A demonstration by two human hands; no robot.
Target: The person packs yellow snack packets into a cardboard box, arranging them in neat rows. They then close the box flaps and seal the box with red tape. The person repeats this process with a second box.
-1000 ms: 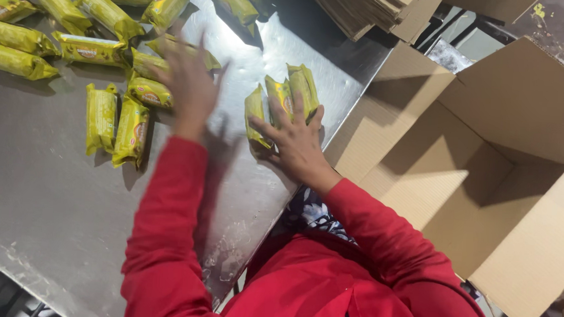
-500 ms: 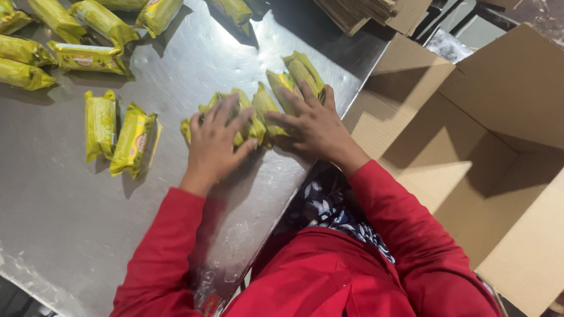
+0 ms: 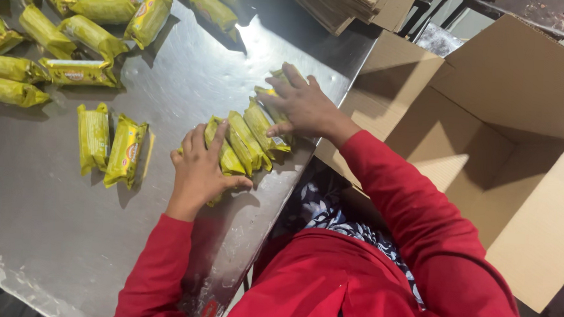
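Observation:
A row of several yellow-green snack packets (image 3: pixel 249 139) lies side by side near the right edge of a metal table (image 3: pixel 46 230). My left hand (image 3: pixel 199 167) lies flat on the left end of that row, pressing it rightward. My right hand (image 3: pixel 301 105) covers the right end, fingers spread over the packets. Both hands squeeze the row between them. Red sleeves cover both my arms.
Two loose packets (image 3: pixel 109 144) lie left of my left hand. Several more packets (image 3: pixel 76 35) are scattered across the far left of the table. An open cardboard box (image 3: pixel 488 156) stands at the right, past the table edge. Flat cardboard sheets (image 3: pixel 341 4) are stacked at the top.
My left hand came down from the scattered packets onto the left end of the row. The packets have been drawn together into a tighter row between both hands.

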